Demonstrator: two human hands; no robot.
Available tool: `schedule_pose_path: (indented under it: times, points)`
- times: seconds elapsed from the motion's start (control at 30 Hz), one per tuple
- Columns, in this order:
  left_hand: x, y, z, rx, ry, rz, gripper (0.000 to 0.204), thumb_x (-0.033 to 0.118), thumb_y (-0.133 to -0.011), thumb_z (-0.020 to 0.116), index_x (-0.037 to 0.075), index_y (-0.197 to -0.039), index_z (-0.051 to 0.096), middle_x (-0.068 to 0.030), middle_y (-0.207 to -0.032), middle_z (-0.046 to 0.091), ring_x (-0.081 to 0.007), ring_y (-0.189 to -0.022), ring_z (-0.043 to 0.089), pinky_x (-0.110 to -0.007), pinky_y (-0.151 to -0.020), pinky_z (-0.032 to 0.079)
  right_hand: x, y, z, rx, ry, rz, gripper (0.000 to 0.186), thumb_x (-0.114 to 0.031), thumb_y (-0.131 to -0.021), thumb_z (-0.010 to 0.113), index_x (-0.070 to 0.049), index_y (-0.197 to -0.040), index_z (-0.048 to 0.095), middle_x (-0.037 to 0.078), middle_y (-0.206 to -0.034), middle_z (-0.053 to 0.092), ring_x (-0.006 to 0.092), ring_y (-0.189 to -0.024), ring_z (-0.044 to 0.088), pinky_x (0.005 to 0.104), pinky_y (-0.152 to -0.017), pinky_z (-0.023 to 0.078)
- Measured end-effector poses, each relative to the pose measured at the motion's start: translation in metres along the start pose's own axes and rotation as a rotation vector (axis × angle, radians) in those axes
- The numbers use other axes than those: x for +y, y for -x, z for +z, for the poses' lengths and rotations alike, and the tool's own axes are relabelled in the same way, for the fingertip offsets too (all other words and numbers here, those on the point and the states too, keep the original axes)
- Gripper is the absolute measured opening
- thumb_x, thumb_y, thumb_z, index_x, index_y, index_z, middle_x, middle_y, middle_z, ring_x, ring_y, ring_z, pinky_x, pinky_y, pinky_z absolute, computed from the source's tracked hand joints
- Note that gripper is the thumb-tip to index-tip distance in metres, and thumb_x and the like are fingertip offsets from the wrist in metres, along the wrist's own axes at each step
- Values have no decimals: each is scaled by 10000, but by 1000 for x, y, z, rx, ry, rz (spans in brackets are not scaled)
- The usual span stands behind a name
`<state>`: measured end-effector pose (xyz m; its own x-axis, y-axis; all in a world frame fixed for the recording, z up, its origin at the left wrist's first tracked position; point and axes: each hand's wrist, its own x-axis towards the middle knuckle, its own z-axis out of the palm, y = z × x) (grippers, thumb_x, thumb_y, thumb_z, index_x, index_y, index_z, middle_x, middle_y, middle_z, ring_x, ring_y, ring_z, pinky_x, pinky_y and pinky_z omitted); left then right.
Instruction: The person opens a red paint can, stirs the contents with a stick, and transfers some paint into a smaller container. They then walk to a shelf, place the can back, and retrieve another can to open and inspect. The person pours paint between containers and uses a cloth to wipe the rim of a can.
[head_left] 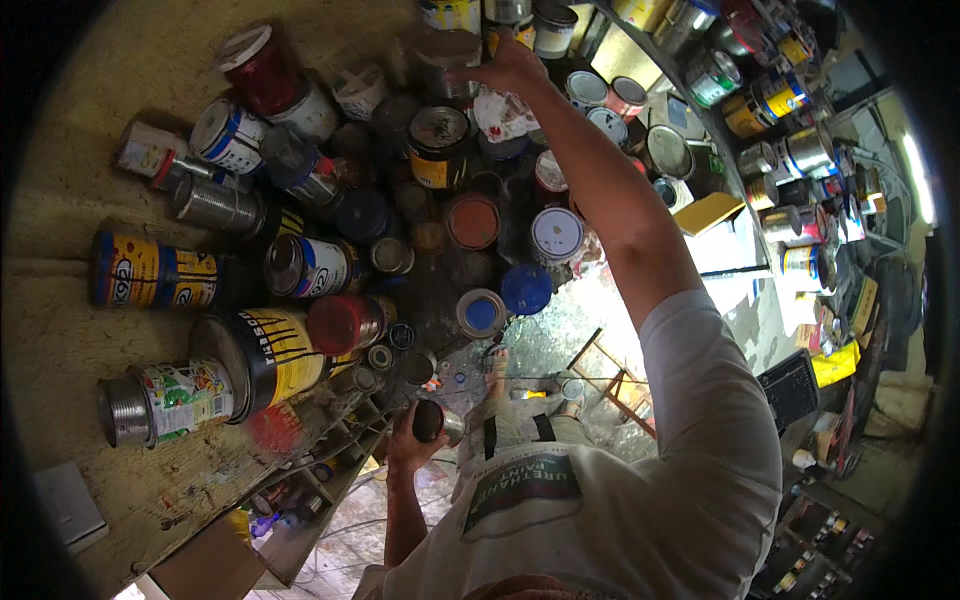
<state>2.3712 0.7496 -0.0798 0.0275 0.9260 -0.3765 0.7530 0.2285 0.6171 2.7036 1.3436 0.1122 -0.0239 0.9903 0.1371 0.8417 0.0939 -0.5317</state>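
Note:
Down at the lower middle, my left hand [410, 445] is closed around a small metal can [440, 424] with a dark top. My right arm stretches up to the top middle, where my right hand [505, 68] has its fingers spread against a large silver can [440, 55]; whether it grips that can is unclear. Just below that hand lie a crumpled, red-stained white rag [505, 112] and a dark can with a yellow label [437, 150]. A blue lid [525, 290] and a white-lidded can [557, 235] sit among the tins under my arm.
Many stacked paint tins crowd the worn bench [70, 380], including a large yellow-labelled bucket [280, 360]. A shelf of cans [790, 150] runs along the right. On the floor are a wooden frame [610, 380] and my feet. A cardboard box [205, 560] is at lower left.

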Motion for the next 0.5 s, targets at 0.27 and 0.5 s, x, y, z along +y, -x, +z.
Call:
schedule_pose_path:
  times: [0.27, 0.5]
  points:
    - [-8, 6, 16, -3, 81, -125, 1092, 404, -613, 972, 151, -1550, 472, -199, -1406, 611, -411, -1284, 603, -514, -1062, 527, 9, -42, 42, -182, 192, -159, 1074, -705, -708, 841, -97, -1518, 482, 198, -1362, 611, 363, -1237, 649, 494, -1025, 540]
    - [-20, -9, 21, -48, 103, -50, 1098, 390, -641, 964, 186, -1583, 438, -192, -1460, 565, -414, -1314, 578, -517, -1074, 519, 30, -17, 2, -502, 232, -193, 993, -586, -811, 815, -113, -1558, 366, 170, -1485, 459, 421, -1316, 560, 576, -1051, 505]
